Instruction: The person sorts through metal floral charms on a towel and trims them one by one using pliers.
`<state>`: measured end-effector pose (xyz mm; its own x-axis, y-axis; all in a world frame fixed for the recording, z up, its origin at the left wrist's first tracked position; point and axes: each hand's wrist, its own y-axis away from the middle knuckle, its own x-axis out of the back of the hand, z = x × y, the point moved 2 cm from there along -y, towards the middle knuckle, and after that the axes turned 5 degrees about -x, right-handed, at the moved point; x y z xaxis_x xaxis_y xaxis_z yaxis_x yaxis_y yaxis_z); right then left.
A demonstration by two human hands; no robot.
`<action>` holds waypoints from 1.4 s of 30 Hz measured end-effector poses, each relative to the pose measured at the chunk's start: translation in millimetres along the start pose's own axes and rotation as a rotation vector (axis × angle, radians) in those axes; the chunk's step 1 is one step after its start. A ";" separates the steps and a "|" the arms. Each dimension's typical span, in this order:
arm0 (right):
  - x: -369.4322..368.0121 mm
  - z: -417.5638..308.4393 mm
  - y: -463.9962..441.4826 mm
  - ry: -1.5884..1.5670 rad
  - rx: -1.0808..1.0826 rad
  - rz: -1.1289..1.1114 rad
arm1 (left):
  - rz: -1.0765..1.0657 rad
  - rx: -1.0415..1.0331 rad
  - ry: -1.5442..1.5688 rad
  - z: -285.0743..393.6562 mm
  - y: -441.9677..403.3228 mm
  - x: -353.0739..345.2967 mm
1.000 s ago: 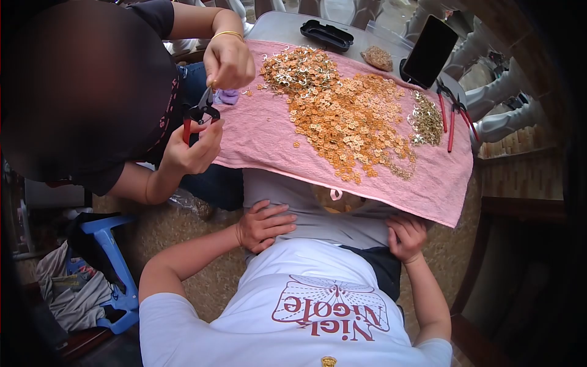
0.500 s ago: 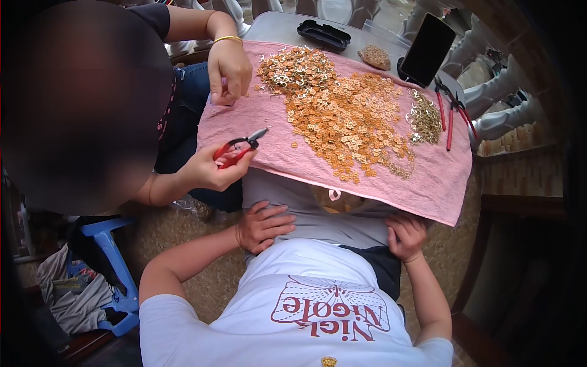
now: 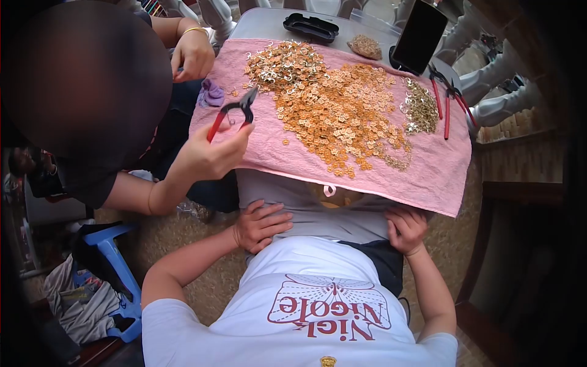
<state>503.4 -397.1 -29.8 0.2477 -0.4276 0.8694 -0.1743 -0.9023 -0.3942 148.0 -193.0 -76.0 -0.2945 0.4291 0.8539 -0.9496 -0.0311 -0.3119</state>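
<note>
My left hand [image 3: 263, 226] lies flat on my grey-clad thigh, fingers spread, holding nothing. On the other thigh, close to the towel's hanging edge, rests my right hand [image 3: 406, 230]; its fingers are loosely bent and apart, with nothing in them. Before me a pink towel [image 3: 428, 177] covers the table. A large heap of small orange flower-shaped pieces [image 3: 342, 116] is spread over it, with silvery-gold curved pieces [image 3: 284, 64] at the far left. A smaller pile of gold pieces [image 3: 420, 107] lies to the right.
At the left, another person's hand [image 3: 211, 150] holds red-handled pliers [image 3: 235, 113]; their other hand [image 3: 192, 56] is beyond a purple cloth [image 3: 211, 93]. More pliers [image 3: 447, 101], a phone [image 3: 419, 37], a bag of beads [image 3: 365, 46] and a black tray [image 3: 310, 27] occupy the far side.
The other person's pliers have risen and tilted upward, nearer the heap. Their other hand has drawn back left, uncovering the purple cloth. The view has shifted slightly; my hands stay on my thighs.
</note>
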 end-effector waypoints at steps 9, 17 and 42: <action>0.1 0.9 0.4 0.001 -0.002 0.000 | 0.017 -0.010 0.004 0.9 -1.4 0.3; 0.3 -2.3 -2.0 0.003 -0.037 0.013 | -0.006 0.075 -0.083 15.6 -13.9 14.9; 9.8 -97.9 -99.6 -0.962 -0.187 -0.052 | 0.125 0.508 -0.119 41.4 -191.7 210.1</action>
<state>429.8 -306.2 47.2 0.9157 -0.3237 0.2381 -0.2686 -0.9338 -0.2364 263.8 -134.2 180.4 -0.3907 0.2897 0.8737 -0.8300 -0.5214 -0.1982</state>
